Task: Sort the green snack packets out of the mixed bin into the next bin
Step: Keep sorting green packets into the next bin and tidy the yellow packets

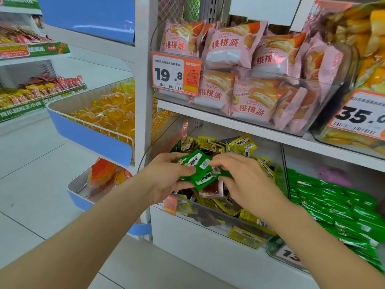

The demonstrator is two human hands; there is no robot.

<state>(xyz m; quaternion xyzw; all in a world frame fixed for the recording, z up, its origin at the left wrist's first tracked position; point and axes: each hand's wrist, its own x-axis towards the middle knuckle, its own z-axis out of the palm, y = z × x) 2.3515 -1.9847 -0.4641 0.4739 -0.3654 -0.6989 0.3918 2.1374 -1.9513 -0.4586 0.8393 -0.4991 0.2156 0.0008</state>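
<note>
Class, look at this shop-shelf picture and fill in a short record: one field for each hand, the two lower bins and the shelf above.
left hand: grips a bunch of small green snack packets
right hand: pinches the same bunch from its other side
mixed bin: clear plastic bin, below the hands, holds yellow and dark packets
next bin: clear plastic bin to the right, full of green packets
shelf above: pink pie packets, orange price tag reading 19.8
</note>
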